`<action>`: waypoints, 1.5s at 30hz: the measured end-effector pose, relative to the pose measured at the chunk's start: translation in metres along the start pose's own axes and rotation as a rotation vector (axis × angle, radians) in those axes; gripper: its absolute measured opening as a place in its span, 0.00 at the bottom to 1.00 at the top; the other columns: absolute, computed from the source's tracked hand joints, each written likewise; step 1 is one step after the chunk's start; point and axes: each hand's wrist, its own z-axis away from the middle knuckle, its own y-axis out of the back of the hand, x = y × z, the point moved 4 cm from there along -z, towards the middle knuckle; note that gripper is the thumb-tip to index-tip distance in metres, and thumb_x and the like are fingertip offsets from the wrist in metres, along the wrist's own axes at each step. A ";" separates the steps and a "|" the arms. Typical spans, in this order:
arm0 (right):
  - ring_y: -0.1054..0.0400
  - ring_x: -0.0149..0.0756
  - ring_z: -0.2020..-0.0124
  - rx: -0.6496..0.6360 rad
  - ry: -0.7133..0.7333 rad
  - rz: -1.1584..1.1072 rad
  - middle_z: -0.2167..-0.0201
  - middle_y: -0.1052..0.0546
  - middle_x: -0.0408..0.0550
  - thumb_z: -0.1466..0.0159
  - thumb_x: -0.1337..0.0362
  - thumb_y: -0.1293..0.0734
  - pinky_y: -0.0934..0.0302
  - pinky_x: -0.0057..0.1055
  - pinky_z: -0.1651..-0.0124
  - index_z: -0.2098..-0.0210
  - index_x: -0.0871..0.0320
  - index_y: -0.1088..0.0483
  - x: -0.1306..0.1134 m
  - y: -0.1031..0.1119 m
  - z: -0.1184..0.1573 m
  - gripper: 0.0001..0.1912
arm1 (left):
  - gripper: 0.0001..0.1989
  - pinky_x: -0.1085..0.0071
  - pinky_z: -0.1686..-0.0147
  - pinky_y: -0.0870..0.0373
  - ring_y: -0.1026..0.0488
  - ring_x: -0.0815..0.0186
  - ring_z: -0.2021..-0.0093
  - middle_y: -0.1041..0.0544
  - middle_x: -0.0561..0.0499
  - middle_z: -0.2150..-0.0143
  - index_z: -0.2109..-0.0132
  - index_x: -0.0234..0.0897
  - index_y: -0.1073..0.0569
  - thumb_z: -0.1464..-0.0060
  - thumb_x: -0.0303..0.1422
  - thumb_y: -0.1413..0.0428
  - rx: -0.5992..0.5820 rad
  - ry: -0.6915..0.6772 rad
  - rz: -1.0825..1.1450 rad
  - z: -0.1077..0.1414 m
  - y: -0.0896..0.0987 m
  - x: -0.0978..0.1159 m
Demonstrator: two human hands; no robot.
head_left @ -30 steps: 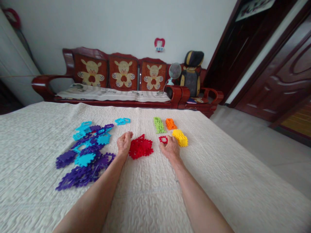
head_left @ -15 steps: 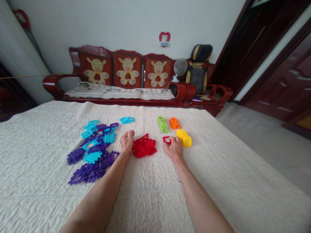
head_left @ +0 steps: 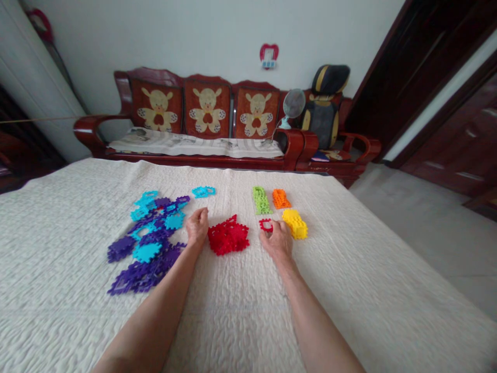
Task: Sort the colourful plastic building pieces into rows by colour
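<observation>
A heap of red plastic interlocking pieces (head_left: pixel 229 237) lies on the bed cover between my hands. My left hand (head_left: pixel 197 226) is just left of this heap, apart from it, its fingers curled in and nothing showing in them. Farther right, my right hand (head_left: pixel 277 238) has its fingertips closed on a red interlocking piece (head_left: pixel 265 225), a frame with toothed edges, low over the cover. Beside that hand is a stack of yellow pieces (head_left: pixel 295 225). Beyond it stand green pieces (head_left: pixel 261 201) and orange pieces (head_left: pixel 280 199) in rows.
Purple pieces (head_left: pixel 145 269) and light-blue pieces (head_left: pixel 147 252) are spread in a mixed pile on the left. A few light-blue pieces (head_left: pixel 204 192) lie apart, farther back. The quilted cover (head_left: pixel 240 321) ends before a wooden sofa (head_left: pixel 194 161) with bear cushions.
My left hand has shifted left, opening a gap to the red heap. My right hand keeps the red piece in nearly the same spot. The view has turned slightly left.
</observation>
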 end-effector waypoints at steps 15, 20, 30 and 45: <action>0.36 0.44 0.50 -0.037 0.011 -0.046 0.53 0.28 0.54 0.39 0.56 0.34 0.43 0.36 0.46 0.54 0.60 0.27 -0.001 0.000 -0.004 0.18 | 0.18 0.66 0.45 0.32 0.25 0.61 0.51 0.19 0.46 0.54 0.57 0.36 0.21 0.49 0.23 0.53 -0.195 -0.356 -0.530 0.003 0.000 0.001; 0.36 0.43 0.50 -0.072 -0.006 -0.043 0.52 0.28 0.54 0.38 0.55 0.34 0.43 0.35 0.47 0.53 0.60 0.27 -0.001 0.000 -0.004 0.19 | 0.17 0.65 0.43 0.33 0.25 0.59 0.50 0.20 0.43 0.54 0.57 0.34 0.21 0.47 0.24 0.53 -0.196 -0.354 -0.536 0.002 -0.004 -0.003; 0.36 0.43 0.51 -0.069 -0.011 0.009 0.54 0.27 0.53 0.38 0.58 0.36 0.44 0.35 0.48 0.54 0.59 0.26 -0.009 0.007 -0.001 0.16 | 0.17 0.69 0.49 0.32 0.26 0.63 0.54 0.21 0.43 0.59 0.59 0.33 0.23 0.47 0.20 0.54 -0.396 -0.454 -0.589 0.002 0.010 -0.002; 0.37 0.43 0.48 -0.006 0.020 -0.021 0.52 0.30 0.55 0.38 0.59 0.36 0.44 0.36 0.44 0.50 0.61 0.29 -0.011 0.006 0.002 0.19 | 0.16 0.65 0.47 0.37 0.29 0.60 0.49 0.23 0.45 0.52 0.57 0.38 0.23 0.39 0.27 0.56 -0.282 -0.439 -0.739 0.022 0.028 0.005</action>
